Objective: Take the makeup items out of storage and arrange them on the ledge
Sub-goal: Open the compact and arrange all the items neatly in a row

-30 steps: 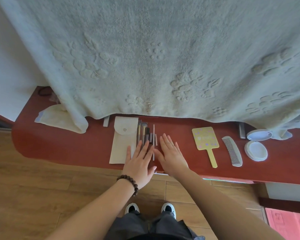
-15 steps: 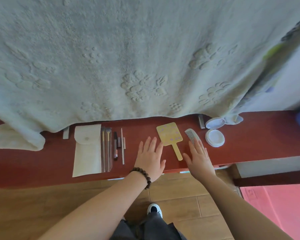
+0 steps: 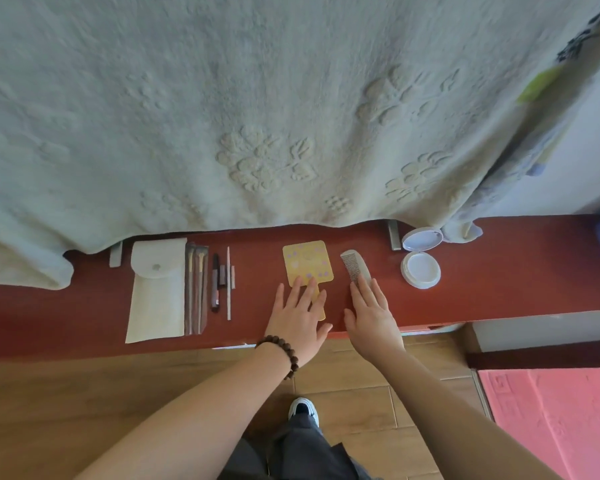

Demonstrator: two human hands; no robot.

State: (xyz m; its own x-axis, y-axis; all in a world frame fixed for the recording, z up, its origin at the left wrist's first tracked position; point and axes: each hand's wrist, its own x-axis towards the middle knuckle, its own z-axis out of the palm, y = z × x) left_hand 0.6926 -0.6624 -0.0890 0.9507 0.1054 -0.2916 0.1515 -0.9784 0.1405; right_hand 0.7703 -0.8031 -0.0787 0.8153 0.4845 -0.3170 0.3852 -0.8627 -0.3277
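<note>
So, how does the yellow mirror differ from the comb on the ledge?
The mirror is yellow with pale spots; the comb is plain white. The mirror has a square head on a thin handle; the comb is one narrow curved piece with teeth. The left hand lies flat over the mirror's handle; the right hand covers the comb's near end. Both lie flat on the red ledge, apart from each other.

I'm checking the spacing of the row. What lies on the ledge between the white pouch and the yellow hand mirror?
In the head view, makeup brushes lie beside the white pouch, then slim pencils, then bare ledge up to the yellow hand mirror.
</note>
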